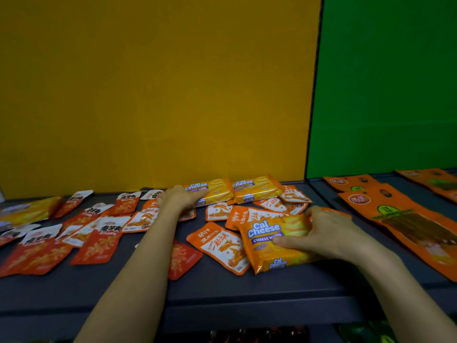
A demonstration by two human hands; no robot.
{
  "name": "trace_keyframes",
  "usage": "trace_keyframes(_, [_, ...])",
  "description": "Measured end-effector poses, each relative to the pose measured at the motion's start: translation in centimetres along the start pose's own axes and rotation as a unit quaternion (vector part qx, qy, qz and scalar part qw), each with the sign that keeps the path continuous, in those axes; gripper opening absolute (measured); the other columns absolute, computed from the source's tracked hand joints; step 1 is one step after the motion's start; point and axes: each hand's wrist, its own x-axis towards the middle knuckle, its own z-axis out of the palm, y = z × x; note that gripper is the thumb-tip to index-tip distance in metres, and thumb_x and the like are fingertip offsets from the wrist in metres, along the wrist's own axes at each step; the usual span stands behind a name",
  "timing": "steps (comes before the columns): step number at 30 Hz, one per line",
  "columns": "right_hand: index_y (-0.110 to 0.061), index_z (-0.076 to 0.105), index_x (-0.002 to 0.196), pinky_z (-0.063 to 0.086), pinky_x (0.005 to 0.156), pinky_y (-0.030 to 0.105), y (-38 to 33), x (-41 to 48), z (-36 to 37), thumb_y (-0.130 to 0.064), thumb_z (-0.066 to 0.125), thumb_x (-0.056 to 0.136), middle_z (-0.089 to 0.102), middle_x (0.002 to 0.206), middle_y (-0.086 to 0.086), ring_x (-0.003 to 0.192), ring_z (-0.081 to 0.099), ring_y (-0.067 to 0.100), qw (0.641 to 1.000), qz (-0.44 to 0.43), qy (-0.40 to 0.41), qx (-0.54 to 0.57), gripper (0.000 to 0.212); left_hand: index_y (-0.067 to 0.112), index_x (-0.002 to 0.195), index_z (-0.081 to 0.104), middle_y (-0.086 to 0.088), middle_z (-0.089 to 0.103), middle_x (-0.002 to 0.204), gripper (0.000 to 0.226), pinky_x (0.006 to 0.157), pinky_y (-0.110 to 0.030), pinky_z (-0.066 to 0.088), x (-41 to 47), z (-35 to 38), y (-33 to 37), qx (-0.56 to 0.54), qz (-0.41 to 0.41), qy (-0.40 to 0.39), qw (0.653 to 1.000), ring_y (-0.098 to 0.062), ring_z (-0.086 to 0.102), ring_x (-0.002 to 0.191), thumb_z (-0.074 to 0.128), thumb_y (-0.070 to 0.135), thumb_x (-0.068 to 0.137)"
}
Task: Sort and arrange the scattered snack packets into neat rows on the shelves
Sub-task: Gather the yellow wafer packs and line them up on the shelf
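Three wafer packs [274, 241] among loose sachets [220, 246] on shelf [222, 295]: right hand [331, 233] clasping nearest by long edges, left hand [178, 198] resting flat, fingers spread, against rear pack [210, 191]. Light, crinkly, likely slippery; crushable wafers, best gripped along sides.

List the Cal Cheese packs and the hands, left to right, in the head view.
left hand → back-left Cal Cheese pack → back-right Cal Cheese pack → front Cal Cheese pack → right hand

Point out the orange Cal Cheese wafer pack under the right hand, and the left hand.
Orange Cal Cheese wafer pack [265, 233]: head view, on its blue logo.
Left hand [179, 197]: head view, back of the hand.
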Motion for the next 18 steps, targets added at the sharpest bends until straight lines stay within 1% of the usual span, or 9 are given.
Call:
trace_keyframes(4, [-0.016, 0.037, 0.134, 0.039, 0.087, 0.028, -0.5, -0.3, -0.3, -0.073, 0.062, 0.062, 0.049, 0.137, 0.001, 0.122, 0.050, 0.020, 0.999, 0.011, -0.013, 0.044, 0.096, 0.008, 0.125, 0.053, -0.017, 0.054, 0.132, 0.085, 0.103, -0.045, 0.040, 0.1, 0.3, 0.1, -0.063, 0.021, -0.021, 0.998, -0.037, 0.049, 0.120, 0.060, 0.071, 0.068])
trace_keyframes(5, [-0.016, 0.036, 0.135, 0.039, 0.087, 0.027, -0.6, -0.4, -0.3, -0.072, 0.063, 0.062, 0.049, 0.137, 0.001, 0.122, 0.050, 0.020, 0.998, 0.014, -0.013, 0.054, 0.096, 0.011, 0.123, 0.055, -0.016, 0.055, 0.131, 0.089, 0.103, -0.045, 0.039, 0.1, 0.3, 0.1, -0.082, 0.027, -0.028, 0.996, -0.036, 0.049, 0.120, 0.061, 0.075, 0.062])
trace_keyframes(8, [-0.015, 0.033, 0.138, 0.039, 0.090, 0.027, -0.8, -0.5, -0.3, -0.067, 0.069, 0.061, 0.047, 0.140, 0.001, 0.124, 0.049, 0.020, 0.996, 0.015, -0.003, 0.089, 0.099, 0.015, 0.112, 0.063, -0.011, 0.064, 0.120, 0.112, 0.100, -0.047, 0.043, 2.9, 1.7, -1.1, -0.174, 0.046, -0.031, 0.983, -0.033, 0.057, 0.112, 0.062, 0.085, 0.025])
trace_keyframes(9, [-0.015, 0.032, 0.139, 0.039, 0.092, 0.028, -0.8, -0.5, -0.3, -0.065, 0.071, 0.060, 0.047, 0.140, 0.001, 0.125, 0.048, 0.020, 0.994, 0.013, 0.003, 0.104, 0.101, 0.013, 0.105, 0.065, -0.011, 0.066, 0.114, 0.104, 0.096, -0.049, 0.047, 2.7, 1.6, -1.1, -0.212, 0.051, -0.029, 0.976, -0.033, 0.060, 0.106, 0.067, 0.079, 0.025])
trace_keyframes(12, [-0.018, 0.032, 0.142, 0.038, 0.100, 0.031, -1.1, -0.7, -0.1, -0.060, 0.076, 0.058, 0.044, 0.143, 0.002, 0.129, 0.045, 0.021, 0.990, 0.010, 0.027, 0.142, 0.104, 0.012, 0.075, 0.059, -0.012, 0.066, 0.097, 0.040, 0.085, -0.047, 0.054, -1.3, -0.3, 0.0, -0.317, 0.053, -0.012, 0.947, -0.029, 0.063, 0.090, 0.086, 0.036, 0.057])
trace_keyframes(13, [-0.018, 0.032, 0.142, 0.038, 0.101, 0.031, -1.2, -0.7, 0.0, -0.057, 0.077, 0.058, 0.043, 0.144, 0.002, 0.129, 0.044, 0.021, 0.987, 0.009, 0.034, 0.156, 0.103, 0.014, 0.070, 0.054, -0.012, 0.064, 0.093, 0.033, 0.079, -0.046, 0.055, -2.1, -0.7, 0.3, -0.358, 0.042, -0.010, 0.933, -0.028, 0.063, 0.085, 0.085, 0.020, 0.062])
trace_keyframes(15, [-0.017, 0.034, 0.142, 0.038, 0.100, 0.030, -1.3, -0.7, 0.1, -0.050, 0.080, 0.060, 0.044, 0.144, 0.003, 0.128, 0.045, 0.021, 0.979, 0.010, 0.041, 0.197, 0.100, 0.015, 0.069, 0.050, -0.012, 0.062, 0.090, 0.033, 0.057, -0.035, 0.056, -2.6, -1.0, 0.3, -0.418, 0.029, -0.026, 0.907, -0.022, 0.061, 0.069, 0.081, 0.002, 0.065])
trace_keyframes(16, [-0.017, 0.035, 0.142, 0.039, 0.099, 0.030, -1.3, -0.7, 0.1, -0.046, 0.081, 0.061, 0.044, 0.144, 0.003, 0.127, 0.046, 0.021, 0.975, 0.013, 0.044, 0.219, 0.098, 0.014, 0.070, 0.052, -0.013, 0.063, 0.091, 0.032, 0.048, -0.029, 0.054, -2.7, -1.1, 0.3, -0.438, 0.027, -0.038, 0.898, -0.019, 0.060, 0.064, 0.079, -0.003, 0.066])
trace_keyframes(18, [-0.014, 0.038, 0.140, 0.041, 0.097, 0.031, -1.2, -0.7, 0.2, -0.040, 0.082, 0.064, 0.047, 0.141, 0.005, 0.124, 0.049, 0.021, 0.964, 0.022, 0.052, 0.260, 0.092, 0.013, 0.073, 0.056, -0.017, 0.064, 0.097, 0.028, 0.042, -0.025, 0.052, -3.0, -1.6, 0.2, -0.464, 0.018, -0.060, 0.883, -0.019, 0.059, 0.062, 0.076, -0.006, 0.068])
